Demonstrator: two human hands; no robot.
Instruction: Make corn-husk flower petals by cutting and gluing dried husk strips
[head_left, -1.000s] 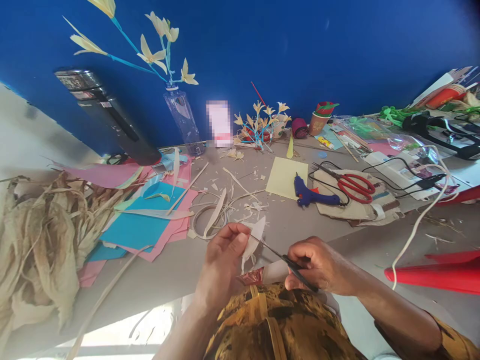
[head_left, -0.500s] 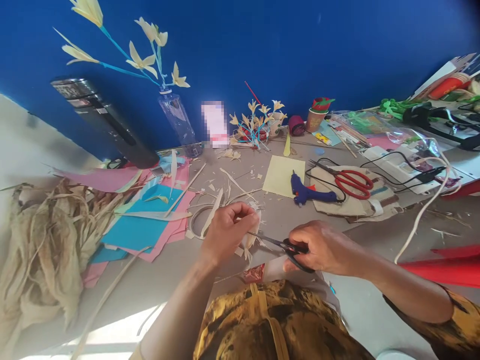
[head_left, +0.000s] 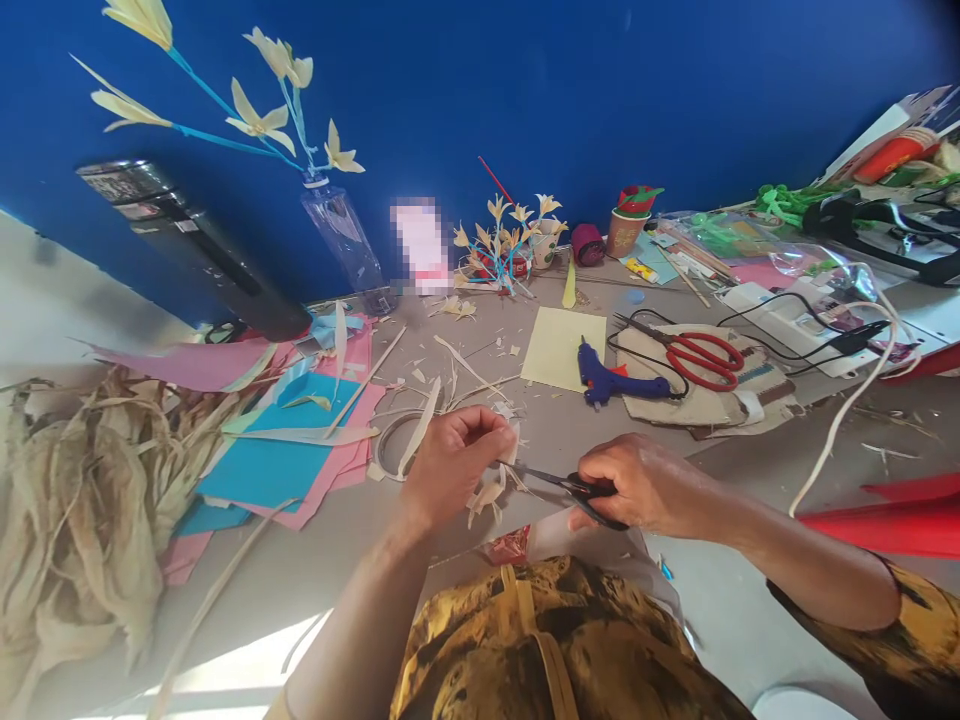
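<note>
My left hand pinches a pale strip of dried husk just above the table's near edge. My right hand is closed around the handles of small black scissors, whose blades point left and meet the husk strip. Both hands hover close together over the grey table. Trimmed husk bits lie on the table under and beyond them.
A pile of dried husks fills the left. Blue and pink paper sheets lie beside it. Beyond my hands are a yellow sheet, a blue glue gun and red scissors. Husk flowers in a bottle stand at the wall.
Both hands rose and shifted slightly left. The scissors' blades swung from tilted to nearly level and closed in on the husk strip, which now hangs shorter below my left fingers.
</note>
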